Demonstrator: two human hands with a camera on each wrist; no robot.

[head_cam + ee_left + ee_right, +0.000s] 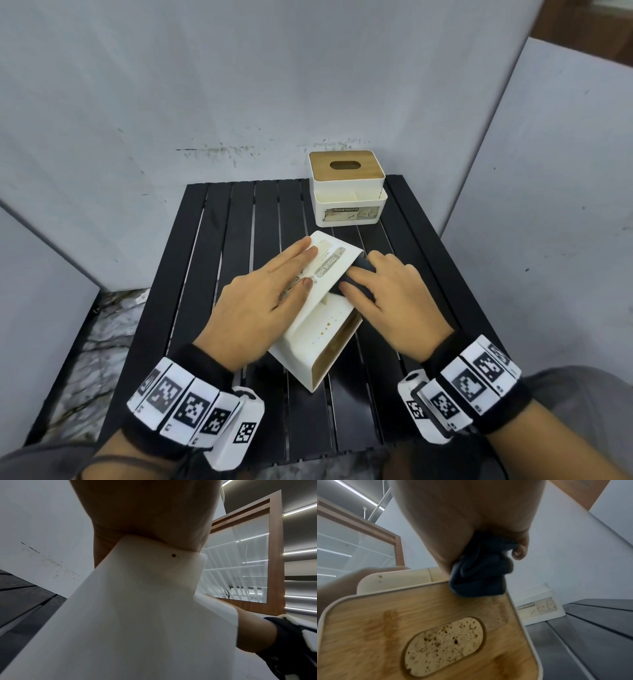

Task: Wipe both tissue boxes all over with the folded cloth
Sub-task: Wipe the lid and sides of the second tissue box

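Right grip [387,294] clutches dark cloth [356,274] on tipped white box [325,329]; left grip [260,301] flat.

We see a black slatted table [239,240] at the centre of the head view, scuffed grey-white wall panels [171,85] behind it, marbled grey floor [102,335] at lower left, and bright ceiling light strips [300,508] at upper right.
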